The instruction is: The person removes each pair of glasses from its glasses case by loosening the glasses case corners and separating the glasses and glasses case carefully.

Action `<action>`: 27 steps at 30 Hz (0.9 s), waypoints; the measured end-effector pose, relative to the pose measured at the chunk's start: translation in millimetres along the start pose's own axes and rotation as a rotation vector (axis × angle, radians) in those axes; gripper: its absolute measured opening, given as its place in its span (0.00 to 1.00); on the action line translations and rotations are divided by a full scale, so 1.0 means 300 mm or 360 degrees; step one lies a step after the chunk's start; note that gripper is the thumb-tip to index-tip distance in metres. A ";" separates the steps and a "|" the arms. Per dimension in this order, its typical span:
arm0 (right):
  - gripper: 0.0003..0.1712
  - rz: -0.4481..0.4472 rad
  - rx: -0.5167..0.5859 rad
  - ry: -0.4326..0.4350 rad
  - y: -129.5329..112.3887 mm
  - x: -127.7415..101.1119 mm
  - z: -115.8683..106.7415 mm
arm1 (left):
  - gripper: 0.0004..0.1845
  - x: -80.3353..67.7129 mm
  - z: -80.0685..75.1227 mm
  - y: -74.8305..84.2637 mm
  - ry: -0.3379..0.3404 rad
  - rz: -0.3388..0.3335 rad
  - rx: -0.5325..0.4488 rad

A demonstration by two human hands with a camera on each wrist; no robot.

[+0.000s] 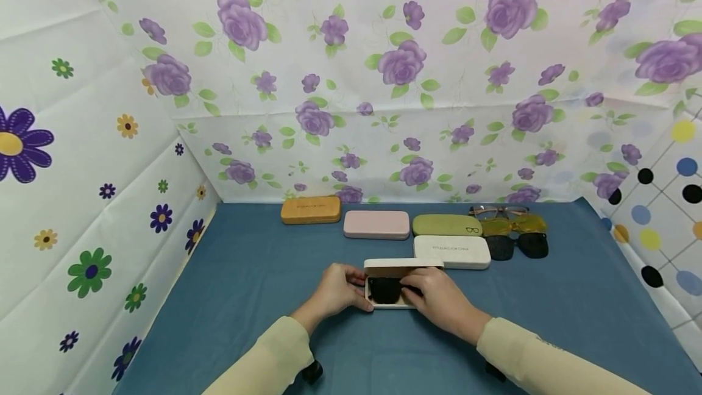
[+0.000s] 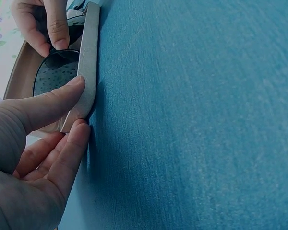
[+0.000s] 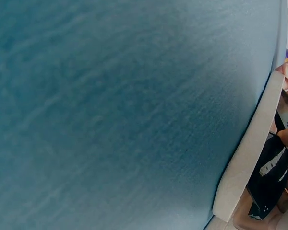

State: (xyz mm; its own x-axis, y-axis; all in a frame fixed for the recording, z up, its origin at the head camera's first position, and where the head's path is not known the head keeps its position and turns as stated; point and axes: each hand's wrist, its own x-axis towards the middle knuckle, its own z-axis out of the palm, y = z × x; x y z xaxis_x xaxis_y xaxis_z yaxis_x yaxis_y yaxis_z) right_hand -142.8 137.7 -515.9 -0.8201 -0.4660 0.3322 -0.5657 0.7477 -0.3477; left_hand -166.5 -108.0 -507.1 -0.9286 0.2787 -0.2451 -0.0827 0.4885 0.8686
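A white glasses case (image 1: 404, 264) stands with its lid raised at the front middle of the blue-covered table. Black sunglasses (image 1: 385, 291) lie within it, dark lenses showing. My left hand (image 1: 336, 290) grips the case's left end; in the left wrist view the thumb presses on the front wall (image 2: 90, 62) and the fingers curl against the corner. My right hand (image 1: 440, 298) reaches into the case and pinches the sunglasses near the bridge. From the right wrist, the sunglasses (image 3: 269, 167) appear behind the case's pale front wall (image 3: 247, 148), partly covered by the right fingers.
Behind stand an orange case (image 1: 311, 211), a pink case (image 1: 376, 225) and a green case (image 1: 445, 225), with a closed white case (image 1: 452, 253) in front of the green one. Clear-lens glasses (image 1: 496, 210), yellow-tinted glasses (image 1: 515, 224) and dark sunglasses (image 1: 532, 245) lie at the back right.
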 end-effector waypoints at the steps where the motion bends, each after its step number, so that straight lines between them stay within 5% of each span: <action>1: 0.07 -0.0007 -0.0005 0.0001 0.002 0.000 0.001 | 0.29 0.000 0.000 -0.001 0.0000 0.0006 -0.0002; 27: 0.09 -0.0267 -0.0011 0.0092 -0.041 -0.011 -0.090 | 0.31 -0.010 0.003 -0.004 -0.0003 0.0052 -0.0009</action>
State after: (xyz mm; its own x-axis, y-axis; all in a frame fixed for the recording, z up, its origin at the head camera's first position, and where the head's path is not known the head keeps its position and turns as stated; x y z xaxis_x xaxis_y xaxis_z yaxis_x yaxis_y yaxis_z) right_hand -130.8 142.9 -489.0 -0.7079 -0.5567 0.4347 -0.6933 0.6652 -0.2772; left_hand -163.4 -108.8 -507.8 -0.9301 0.2959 -0.2175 -0.0545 0.4744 0.8786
